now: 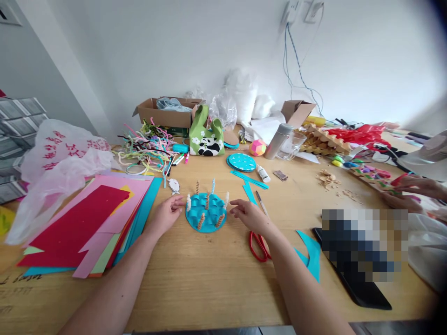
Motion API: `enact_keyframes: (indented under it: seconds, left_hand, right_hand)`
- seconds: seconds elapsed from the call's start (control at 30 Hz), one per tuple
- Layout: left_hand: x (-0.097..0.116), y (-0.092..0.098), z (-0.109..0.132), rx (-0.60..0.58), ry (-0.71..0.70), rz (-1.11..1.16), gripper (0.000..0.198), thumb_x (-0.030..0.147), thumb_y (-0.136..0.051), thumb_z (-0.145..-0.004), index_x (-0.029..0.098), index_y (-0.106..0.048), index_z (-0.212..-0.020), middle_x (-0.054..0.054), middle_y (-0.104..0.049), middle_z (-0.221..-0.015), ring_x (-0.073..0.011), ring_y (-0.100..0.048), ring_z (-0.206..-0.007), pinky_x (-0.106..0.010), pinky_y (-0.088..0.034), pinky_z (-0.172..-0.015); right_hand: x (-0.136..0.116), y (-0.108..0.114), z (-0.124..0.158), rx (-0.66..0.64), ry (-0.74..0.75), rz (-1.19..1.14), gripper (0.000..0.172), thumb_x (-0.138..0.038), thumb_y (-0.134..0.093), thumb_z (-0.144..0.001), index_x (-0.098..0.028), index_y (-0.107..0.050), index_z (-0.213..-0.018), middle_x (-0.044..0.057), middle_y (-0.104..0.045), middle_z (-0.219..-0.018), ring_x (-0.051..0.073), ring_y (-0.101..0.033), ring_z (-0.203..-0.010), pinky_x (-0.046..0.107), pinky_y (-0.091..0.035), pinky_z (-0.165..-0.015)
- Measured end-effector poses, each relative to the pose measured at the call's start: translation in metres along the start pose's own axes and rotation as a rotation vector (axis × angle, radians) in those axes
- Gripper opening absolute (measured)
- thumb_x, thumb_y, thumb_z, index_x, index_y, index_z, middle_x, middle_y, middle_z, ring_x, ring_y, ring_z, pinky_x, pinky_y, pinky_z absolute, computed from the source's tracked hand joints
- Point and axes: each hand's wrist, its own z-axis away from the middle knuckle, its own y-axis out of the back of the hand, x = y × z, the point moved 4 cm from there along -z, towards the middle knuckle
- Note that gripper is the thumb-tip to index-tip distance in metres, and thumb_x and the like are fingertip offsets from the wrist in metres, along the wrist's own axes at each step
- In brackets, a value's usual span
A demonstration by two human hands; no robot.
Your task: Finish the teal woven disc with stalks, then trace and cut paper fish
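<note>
Flanking a blue disc (209, 227) with twisted sticks (207, 201) standing on it, the left hand (168, 213) and right hand (250, 216) are hanging out beside it, fingers (176, 203) loosely bent, gripping nothing; the disc's sitting back from the surface's (195, 288) near edge; coloured sheets (80, 218) are lying toward the left edge

The wooden table (195, 288) carries a blue disc (206, 228) between the left fingers (177, 203) and right fingers (238, 209), and coloured papers (84, 218) left of both.
</note>
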Motion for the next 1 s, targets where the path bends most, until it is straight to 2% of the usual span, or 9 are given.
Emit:
enact_keyframes:
  seconds: [0.37, 0.6, 0.73, 0.87, 1.0]
  left_hand:
    - [0.0, -0.005, 0.004, -0.019, 0.036, 0.078, 0.053, 0.02, -0.059, -0.069, 0.014, -0.053, -0.121, -0.013, -0.07, -0.107, -0.0229, -0.067, -0.096, -0.034, -0.056, -0.07]
    - [0.005, -0.005, 0.007, 0.007, 0.136, 0.183, 0.053, 0.021, -0.064, -0.067, 0.014, -0.056, -0.118, -0.011, -0.072, -0.099, -0.0217, -0.069, -0.086, -0.033, -0.057, -0.069]
    - [0.008, -0.005, 0.01, 0.001, 0.209, 0.279, 0.061, 0.025, -0.068, -0.064, 0.013, -0.053, -0.122, -0.012, -0.071, -0.102, -0.0228, -0.07, -0.085, -0.037, -0.057, -0.075]
    - [0.014, -0.004, 0.014, 0.024, 0.213, 0.383, 0.07, 0.028, -0.071, -0.063, 0.012, -0.047, -0.127, -0.018, -0.066, -0.116, -0.0261, -0.067, -0.099, -0.041, -0.053, -0.088]
    - [0.018, -0.007, 0.015, 0.034, 0.187, 0.437, 0.075, 0.028, -0.072, -0.063, 0.014, -0.044, -0.131, -0.021, -0.054, -0.133, -0.0285, -0.06, -0.115, -0.042, -0.049, -0.095]
  right_hand:
    - [0.004, -0.008, 0.001, 0.083, -0.028, -0.125, 0.041, -0.009, -0.041, -0.08, -0.009, -0.053, -0.12, 0.009, -0.073, -0.088, 0.015, -0.066, -0.071, 0.027, -0.05, -0.069]
    - [0.005, -0.012, 0.001, 0.074, -0.088, -0.226, 0.044, -0.01, -0.042, -0.077, -0.011, -0.053, -0.119, 0.008, -0.074, -0.087, 0.015, -0.065, -0.066, 0.027, -0.052, -0.064]
    - [0.005, -0.013, 0.001, 0.055, -0.133, -0.337, 0.044, -0.011, -0.044, -0.076, -0.012, -0.054, -0.118, 0.008, -0.074, -0.087, 0.014, -0.065, -0.064, 0.026, -0.051, -0.06]
    - [0.009, -0.014, -0.001, 0.07, -0.138, -0.446, 0.043, -0.013, -0.045, -0.075, -0.013, -0.053, -0.117, 0.008, -0.074, -0.089, 0.014, -0.064, -0.062, 0.026, -0.051, -0.061]
    - [0.011, -0.019, -0.004, 0.048, -0.099, -0.514, 0.044, -0.014, -0.043, -0.076, -0.014, -0.049, -0.12, 0.01, -0.072, -0.104, 0.014, -0.066, -0.072, 0.028, -0.052, -0.065]
